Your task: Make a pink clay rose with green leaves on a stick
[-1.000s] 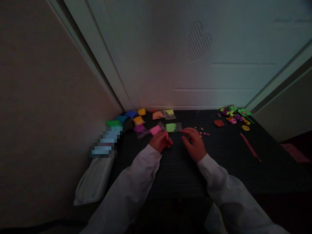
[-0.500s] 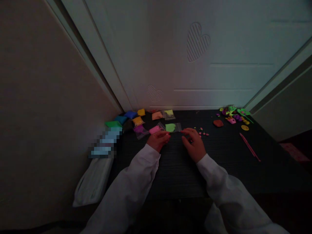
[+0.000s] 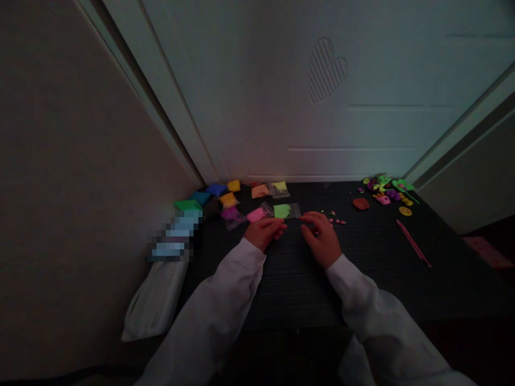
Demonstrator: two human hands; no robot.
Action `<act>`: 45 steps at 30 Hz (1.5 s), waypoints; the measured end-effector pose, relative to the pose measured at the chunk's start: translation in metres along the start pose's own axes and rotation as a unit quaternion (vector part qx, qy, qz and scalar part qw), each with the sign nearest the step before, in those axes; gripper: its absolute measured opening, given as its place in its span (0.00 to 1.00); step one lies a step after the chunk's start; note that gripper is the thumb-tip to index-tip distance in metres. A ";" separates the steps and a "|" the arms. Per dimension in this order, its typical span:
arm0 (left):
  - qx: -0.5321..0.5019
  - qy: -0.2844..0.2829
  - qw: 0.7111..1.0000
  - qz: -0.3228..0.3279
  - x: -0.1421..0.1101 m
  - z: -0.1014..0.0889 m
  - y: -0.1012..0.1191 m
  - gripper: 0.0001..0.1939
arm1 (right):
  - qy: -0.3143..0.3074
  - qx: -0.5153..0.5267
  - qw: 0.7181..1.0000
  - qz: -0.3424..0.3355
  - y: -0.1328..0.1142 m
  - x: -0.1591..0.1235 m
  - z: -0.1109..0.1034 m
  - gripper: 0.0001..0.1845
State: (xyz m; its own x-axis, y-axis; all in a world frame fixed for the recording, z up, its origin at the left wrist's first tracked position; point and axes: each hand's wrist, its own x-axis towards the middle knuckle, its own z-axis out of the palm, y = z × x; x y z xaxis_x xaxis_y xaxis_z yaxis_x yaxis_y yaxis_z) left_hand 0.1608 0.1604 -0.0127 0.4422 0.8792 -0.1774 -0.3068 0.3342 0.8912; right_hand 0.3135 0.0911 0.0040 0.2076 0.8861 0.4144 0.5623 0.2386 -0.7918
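Note:
Thumb and fingers of my left hand [image 3: 264, 232] are pressed together; whatever they may hold is too small to make out. It is just in front of a bag of pink clay [image 3: 256, 214]. My right hand [image 3: 321, 238] hovers with its thumb and index finger apart, and nothing shows between them. Small pink and green clay bits [image 3: 337, 221] lie on the dark table just beyond its knuckles. Between and behind the hands lies a clear zip bag with light green clay [image 3: 282, 211].
Several bags of coloured clay, one blue [image 3: 216, 190], line the back left. A phone-like blurred object [image 3: 175, 236] and a white case [image 3: 155, 300] lie left. Clay figures [image 3: 388, 190], a red clay piece [image 3: 360, 203] and pink modelling tools [image 3: 413, 243] are right.
My left hand's fingertips have shifted slightly right, and the pink spot seen at them earlier no longer shows. My right hand has hardly moved.

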 end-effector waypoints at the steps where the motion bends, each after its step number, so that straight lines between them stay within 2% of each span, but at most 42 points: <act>1: -0.003 -0.003 1.000 -0.016 0.000 0.000 0.000 0.13 | 0.000 -0.001 1.000 0.000 0.000 0.000 0.000 0.12; 3: -0.017 -0.012 0.999 -0.039 -0.001 -0.001 0.000 0.15 | 0.001 -0.004 1.000 0.000 -0.001 0.000 0.000 0.12; 7: -0.032 -0.025 0.998 -0.044 0.000 -0.001 0.000 0.16 | 0.005 -0.007 1.000 -0.005 -0.001 0.000 -0.001 0.12; 11: -0.018 0.000 1.000 -0.001 0.000 -0.001 -0.001 0.12 | 0.001 -0.015 1.000 -0.010 0.000 0.000 -0.001 0.11; 14: -0.020 0.007 0.999 0.032 0.001 0.000 -0.001 0.14 | 0.004 -0.018 1.000 -0.013 0.001 0.000 0.000 0.11; 18: -0.032 -0.001 0.998 0.045 0.002 0.001 -0.001 0.17 | 0.006 -0.018 1.000 -0.015 0.003 0.000 0.001 0.11; 23: -0.029 0.008 0.999 0.026 0.001 0.000 -0.001 0.12 | 0.006 -0.022 1.000 -0.014 0.002 0.000 0.001 0.11; 28: -0.047 0.007 0.999 -0.004 0.000 0.000 0.002 0.15 | 0.007 -0.022 1.000 -0.011 0.000 0.000 0.000 0.11; 35: -0.034 0.023 0.998 0.037 0.002 -0.001 0.000 0.13 | 0.004 -0.016 1.000 -0.013 0.002 0.000 0.000 0.10; 38: -0.053 0.030 0.998 0.033 0.003 -0.001 0.001 0.16 | 0.004 -0.016 1.000 -0.009 0.002 0.000 0.000 0.10; 45: -0.040 0.039 0.998 0.017 0.002 -0.003 0.003 0.14 | 0.008 -0.021 1.000 -0.016 0.000 0.000 0.000 0.10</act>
State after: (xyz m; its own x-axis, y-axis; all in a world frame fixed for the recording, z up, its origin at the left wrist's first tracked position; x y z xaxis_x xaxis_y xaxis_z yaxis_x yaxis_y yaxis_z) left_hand 0.1587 0.1645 -0.0112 0.3640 0.9132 -0.1831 -0.3887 0.3276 0.8612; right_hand 0.3141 0.0911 0.0040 0.2019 0.8715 0.4470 0.6020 0.2496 -0.7585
